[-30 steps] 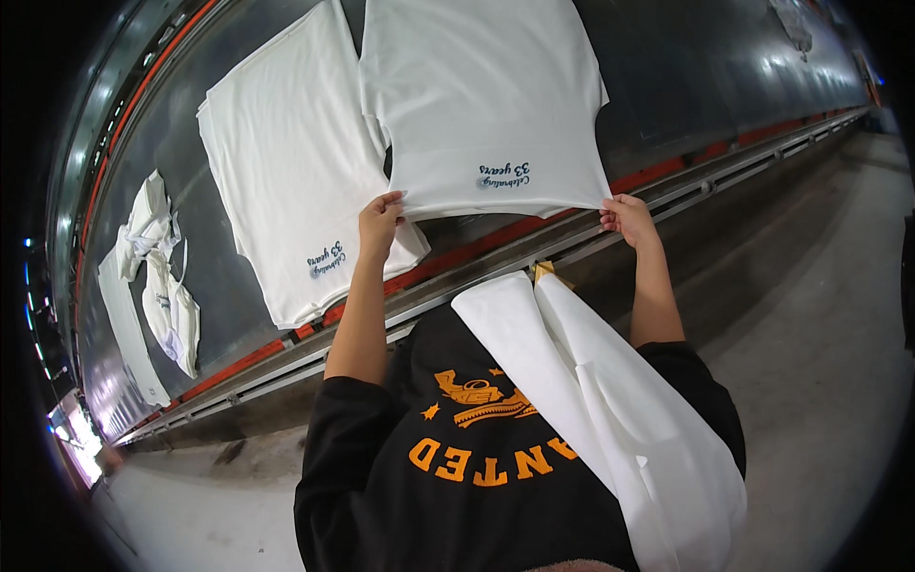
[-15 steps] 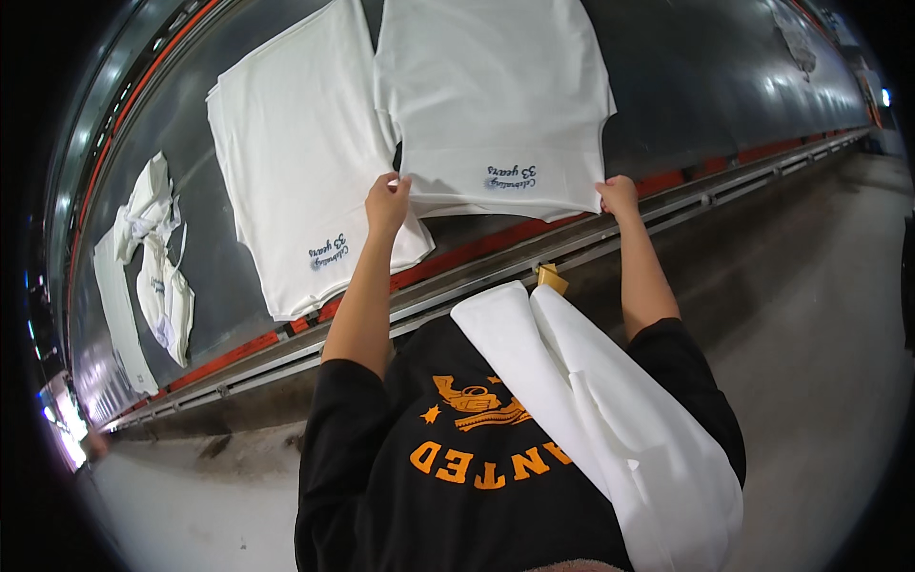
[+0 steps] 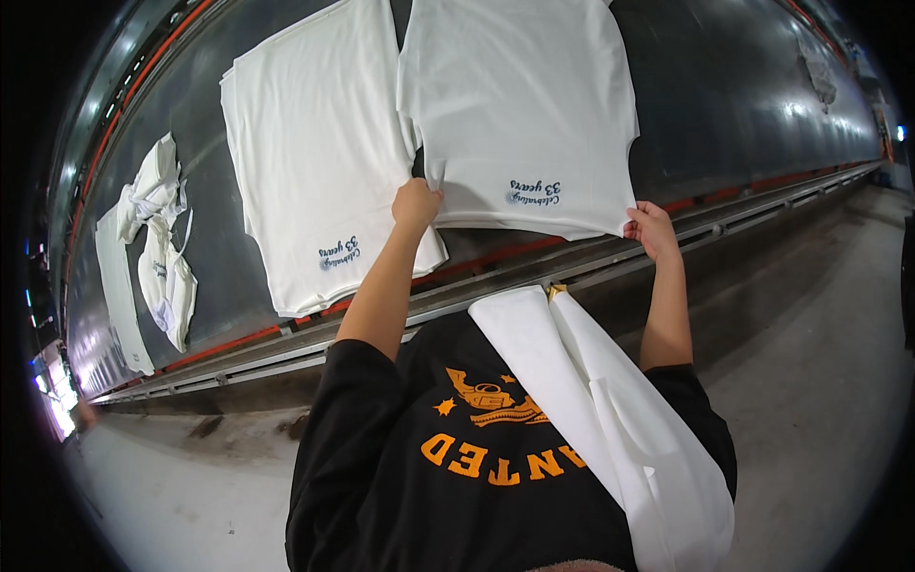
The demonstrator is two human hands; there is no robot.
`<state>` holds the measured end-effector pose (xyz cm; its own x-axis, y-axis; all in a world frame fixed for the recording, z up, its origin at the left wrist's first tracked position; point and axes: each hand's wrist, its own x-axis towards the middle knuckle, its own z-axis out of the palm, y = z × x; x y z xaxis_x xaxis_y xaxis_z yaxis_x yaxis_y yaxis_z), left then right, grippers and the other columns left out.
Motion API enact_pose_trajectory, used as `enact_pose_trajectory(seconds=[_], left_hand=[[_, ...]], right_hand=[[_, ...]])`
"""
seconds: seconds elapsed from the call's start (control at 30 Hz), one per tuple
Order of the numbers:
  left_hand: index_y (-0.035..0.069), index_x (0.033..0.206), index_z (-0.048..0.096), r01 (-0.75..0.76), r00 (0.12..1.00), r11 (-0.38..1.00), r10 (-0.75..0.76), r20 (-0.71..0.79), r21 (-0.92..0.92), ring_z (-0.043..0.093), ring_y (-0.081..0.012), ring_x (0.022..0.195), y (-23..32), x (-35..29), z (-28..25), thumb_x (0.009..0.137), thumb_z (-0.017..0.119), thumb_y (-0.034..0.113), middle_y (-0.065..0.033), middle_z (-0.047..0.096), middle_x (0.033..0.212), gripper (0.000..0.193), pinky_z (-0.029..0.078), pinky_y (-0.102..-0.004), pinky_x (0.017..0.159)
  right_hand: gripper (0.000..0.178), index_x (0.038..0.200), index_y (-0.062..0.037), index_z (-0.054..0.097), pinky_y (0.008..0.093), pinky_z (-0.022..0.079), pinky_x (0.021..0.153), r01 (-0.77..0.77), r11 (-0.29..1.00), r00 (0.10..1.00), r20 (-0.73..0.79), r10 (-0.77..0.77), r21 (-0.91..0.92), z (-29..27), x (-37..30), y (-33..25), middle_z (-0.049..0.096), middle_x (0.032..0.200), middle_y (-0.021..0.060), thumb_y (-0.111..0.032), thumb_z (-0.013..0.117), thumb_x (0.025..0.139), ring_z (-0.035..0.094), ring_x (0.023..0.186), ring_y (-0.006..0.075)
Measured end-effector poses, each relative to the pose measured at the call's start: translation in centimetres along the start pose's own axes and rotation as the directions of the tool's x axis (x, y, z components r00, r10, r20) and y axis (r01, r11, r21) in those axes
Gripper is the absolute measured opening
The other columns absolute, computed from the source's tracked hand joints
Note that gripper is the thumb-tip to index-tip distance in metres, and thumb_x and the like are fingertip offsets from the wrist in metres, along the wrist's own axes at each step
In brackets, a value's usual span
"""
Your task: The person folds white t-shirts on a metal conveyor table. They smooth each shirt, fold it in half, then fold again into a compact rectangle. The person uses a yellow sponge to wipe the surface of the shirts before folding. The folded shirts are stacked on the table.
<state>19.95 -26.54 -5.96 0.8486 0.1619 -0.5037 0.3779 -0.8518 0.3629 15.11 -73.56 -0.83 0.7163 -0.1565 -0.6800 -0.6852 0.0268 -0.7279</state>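
A white cut fabric panel (image 3: pixel 524 114) with small dark printing near its front edge lies on the dark table. My left hand (image 3: pixel 416 203) is closed on the left side of its front end, and a crease runs up from the fingers. At the front right corner my right hand (image 3: pixel 651 229) pinches the edge between thumb and fingers. Left of this panel lies a stack of similar white panels (image 3: pixel 315 143), printed in the same way, partly covered by my left forearm.
Crumpled white cloth pieces (image 3: pixel 162 248) and a narrow white strip (image 3: pixel 122 296) lie at the far left. A metal rail (image 3: pixel 457 300) runs along the table's front edge. White folded cloth (image 3: pixel 610 410) hangs over my shoulder. Another crumpled piece (image 3: pixel 818 71) lies far right.
Both hands sit slightly farther right and lower in the picture. The whole view has shifted a little too. My left hand's fingers have closed further round the panel's edge.
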Motion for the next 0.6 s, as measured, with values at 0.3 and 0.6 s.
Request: enact_pose_trajectory(seconds=[0.3, 0.6], left_hand=[[0.003, 0.094, 0.064, 0.350, 0.903, 0.565, 0.009, 0.430, -0.747, 0.063, -0.0190, 0.078, -1.5, -0.1, -2.0, 0.089, 0.069, 0.030, -0.0059, 0.063, 0.082, 0.027, 0.050, -0.0456, 0.070], [0.011, 0.102, 0.065, -0.162, 0.874, -0.002, 0.464, -0.145, -0.987, 0.065, -0.0129, 0.087, 9.4, -8.9, -29.0, 0.094, 0.063, 0.031, -0.0010, 0.066, 0.093, 0.022, 0.053, -0.0288, 0.070]], right_hand=[[0.014, 0.103, -0.0033, 0.065, 0.0241, 0.051, 0.073, 0.160, 0.949, 0.973, 0.116, -0.197, 0.271, 1.7, -4.0, -8.5, 0.067, 0.093, 0.0014, -0.015, 0.065, 0.097, 0.062, 0.080, 0.0078], [0.016, 0.109, -0.0080, 0.066, 0.0279, 0.056, 0.077, 0.710, 0.668, 0.689, -0.022, -0.724, 0.222, -1.8, -14.4, -27.5, 0.069, 0.096, 0.0013, -0.017, 0.067, 0.096, 0.067, 0.089, 0.0107]])
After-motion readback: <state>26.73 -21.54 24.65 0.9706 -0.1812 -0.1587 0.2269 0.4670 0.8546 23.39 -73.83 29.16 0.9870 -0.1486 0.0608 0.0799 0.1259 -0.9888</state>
